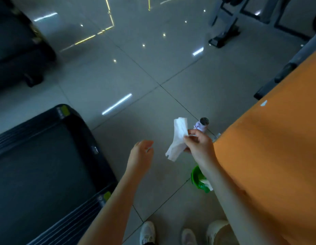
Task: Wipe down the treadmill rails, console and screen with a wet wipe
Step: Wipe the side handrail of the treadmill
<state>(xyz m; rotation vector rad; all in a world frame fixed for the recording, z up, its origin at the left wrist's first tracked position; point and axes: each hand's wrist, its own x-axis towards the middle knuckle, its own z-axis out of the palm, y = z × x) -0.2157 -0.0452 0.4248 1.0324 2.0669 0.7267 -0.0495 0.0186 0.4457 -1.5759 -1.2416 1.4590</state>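
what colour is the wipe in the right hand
White; the wet wipe shows best in the head view.

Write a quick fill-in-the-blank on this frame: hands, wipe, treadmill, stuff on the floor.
1. The right hand pinches a white ____.
2. The left hand is open and holds ____.
3. The treadmill lies on the person's ____ side.
4. The pack on the floor under the right forearm has a ____ lid.
Missing: wipe; nothing; left; green.
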